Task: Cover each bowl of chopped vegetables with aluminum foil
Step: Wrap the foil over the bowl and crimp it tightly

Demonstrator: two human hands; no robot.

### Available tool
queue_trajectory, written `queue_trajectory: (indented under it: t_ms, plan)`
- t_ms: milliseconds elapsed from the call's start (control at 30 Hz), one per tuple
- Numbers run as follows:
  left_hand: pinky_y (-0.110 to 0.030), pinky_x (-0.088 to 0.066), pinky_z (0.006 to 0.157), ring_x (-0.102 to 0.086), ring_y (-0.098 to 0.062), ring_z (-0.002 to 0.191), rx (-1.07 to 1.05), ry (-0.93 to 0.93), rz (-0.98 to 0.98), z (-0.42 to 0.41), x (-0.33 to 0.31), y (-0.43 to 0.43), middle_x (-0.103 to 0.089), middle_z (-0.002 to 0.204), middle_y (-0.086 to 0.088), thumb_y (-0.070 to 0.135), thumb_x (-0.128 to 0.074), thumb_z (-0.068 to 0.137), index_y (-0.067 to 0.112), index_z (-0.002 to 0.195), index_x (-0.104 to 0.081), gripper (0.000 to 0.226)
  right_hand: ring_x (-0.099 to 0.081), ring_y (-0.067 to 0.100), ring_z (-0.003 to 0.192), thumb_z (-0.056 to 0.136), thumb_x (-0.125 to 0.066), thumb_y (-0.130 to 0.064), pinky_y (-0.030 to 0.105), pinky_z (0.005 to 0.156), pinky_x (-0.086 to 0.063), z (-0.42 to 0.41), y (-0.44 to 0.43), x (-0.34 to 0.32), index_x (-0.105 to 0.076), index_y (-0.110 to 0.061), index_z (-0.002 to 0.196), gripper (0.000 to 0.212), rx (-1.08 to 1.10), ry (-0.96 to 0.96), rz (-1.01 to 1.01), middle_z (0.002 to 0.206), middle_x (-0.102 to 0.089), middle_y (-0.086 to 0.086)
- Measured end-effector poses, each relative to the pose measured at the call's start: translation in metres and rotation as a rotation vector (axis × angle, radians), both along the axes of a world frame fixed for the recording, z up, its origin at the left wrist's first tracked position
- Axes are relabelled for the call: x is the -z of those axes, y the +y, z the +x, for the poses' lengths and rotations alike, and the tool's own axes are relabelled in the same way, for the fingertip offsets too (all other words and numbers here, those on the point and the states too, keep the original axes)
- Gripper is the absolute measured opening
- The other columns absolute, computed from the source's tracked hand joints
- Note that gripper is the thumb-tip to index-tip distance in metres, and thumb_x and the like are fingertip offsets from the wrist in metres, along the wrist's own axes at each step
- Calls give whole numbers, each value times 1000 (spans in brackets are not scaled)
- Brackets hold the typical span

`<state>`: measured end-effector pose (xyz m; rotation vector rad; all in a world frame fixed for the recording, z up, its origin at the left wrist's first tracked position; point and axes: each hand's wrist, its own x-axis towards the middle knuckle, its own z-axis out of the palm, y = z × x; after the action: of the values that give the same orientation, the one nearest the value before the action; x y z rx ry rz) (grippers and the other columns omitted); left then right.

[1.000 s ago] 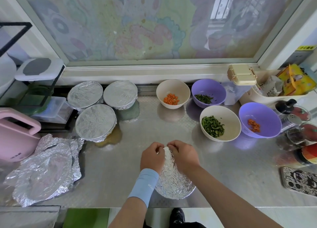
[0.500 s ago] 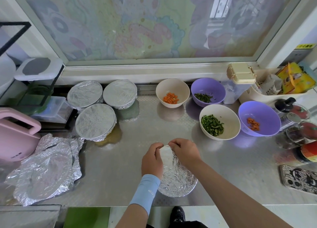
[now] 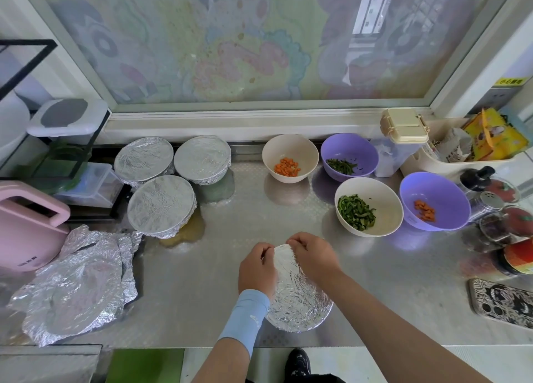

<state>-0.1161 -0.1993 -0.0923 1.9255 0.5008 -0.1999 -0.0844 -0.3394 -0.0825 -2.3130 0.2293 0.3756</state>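
Left hand (image 3: 256, 267) and right hand (image 3: 314, 255) have parted slightly on foil (image 3: 294, 302).

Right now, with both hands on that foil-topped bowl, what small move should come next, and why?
Probably crimp the foil down along its sides: the left hand and right hand pinch only its far edge, so the sides may be loose.

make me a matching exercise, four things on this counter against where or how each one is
Things:
1. foil-covered front bowl
2. back cream bowl
3. nearer cream bowl
4. loose foil sheets
States:
a. holds diced carrot
b. lies left, beside the pink appliance
c. left hand and right hand pinch its far edge
d. holds chopped green vegetables
Pairs: 1-c, 2-a, 3-d, 4-b
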Motion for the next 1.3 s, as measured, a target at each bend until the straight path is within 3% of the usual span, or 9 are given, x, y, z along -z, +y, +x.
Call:
queue_trajectory:
  t_ms: [233, 333, 400, 567, 700, 900, 1033, 1100, 1300]
  plan:
    - [-43, -55, 63, -52, -18, 60, -23, 87, -150, 1, 6, 0, -60, 63, 9, 36, -51, 84, 38, 89, -72, 22, -61, 8, 79, 93, -57, -40, 23, 67, -46, -2, -3, 5, -74, -34, 94, 19, 13, -25, -11, 82, -71, -14]
    - [-24, -43, 43, -49, -21, 54, -74, 113, -215, 3, -1, -1, -63, 67, 1, 28, -53, 92, 31, 83, -74, 23, -60, 8, 79, 94, -54, -41, 24, 67, -44, -2, -3, 6, -72, -34, 94, 19, -24, -41, -40, 84, -70, -14]
    - [-22, -42, 46, -53, -21, 58, -81, 91, -217, 2, -3, -1, -67, 72, -1, 26, -51, 94, 30, 83, -73, 26, -60, 9, 80, 95, -53, -39, 24, 67, -44, -2, -4, 6, -70, -34, 95, 18, -59, -34, -36, 84, -69, -15]
    - [-31, -50, 91, -63, -19, 103, 97, -17, 49, -1, 2, 3, -70, 111, 5, 27, -41, 98, 33, 117, -67, 33, -58, 16, 113, 98, -51, -28, 33, 97, -43, -14, -10, 13, -65, -26, 120, 26, -74, -239, -150, 122, -65, -7]
    - [-36, -26, 117, -40, -13, 136, 564, -309, 522, 5, 8, 5, -51, 144, 8, 40, -25, 96, 25, 140, -51, 54, -40, 16, 136, 102, -36, -37, 35, 112, -29, -35, -8, 19, -42, -23, 145, 46, -151, -160, -218, 148, -45, -6]
    - [-25, -27, 111, -34, -8, 137, 708, -297, 654, 2, 9, 2, -39, 151, 12, 46, -20, 97, 27, 148, -36, 56, -39, 10, 137, 89, -12, -54, 31, 114, -29, -38, -13, 25, -42, -25, 146, 70, -161, -196, -193, 149, -44, -9]
    - [-35, -4, 121, -6, -12, 150, 756, -292, 802, -6, 11, 1, -10, 163, 6, 47, -7, 94, 21, 156, -16, 67, -3, 10, 150, 88, -4, -56, 32, 122, -4, -42, -18, 23, -15, -24, 156, 76, -303, -205, -317, 162, -6, -9]
    - [-38, -3, 120, -1, -14, 150, 773, -340, 821, -14, 11, 5, -3, 163, 4, 42, -17, 96, 17, 156, -11, 66, 6, 11, 150, 93, -10, -53, 32, 121, 3, -47, -21, 23, -7, -20, 156, 72, -367, -253, -373, 161, 5, -6]
    - [-37, -12, 119, -10, -15, 150, 834, -310, 857, -27, 20, 10, -12, 163, 3, 45, -25, 99, 16, 155, -18, 64, -2, 11, 150, 99, -23, -50, 32, 119, -4, -55, -28, 30, -19, -19, 156, 64, -484, -330, -395, 162, -6, -5]
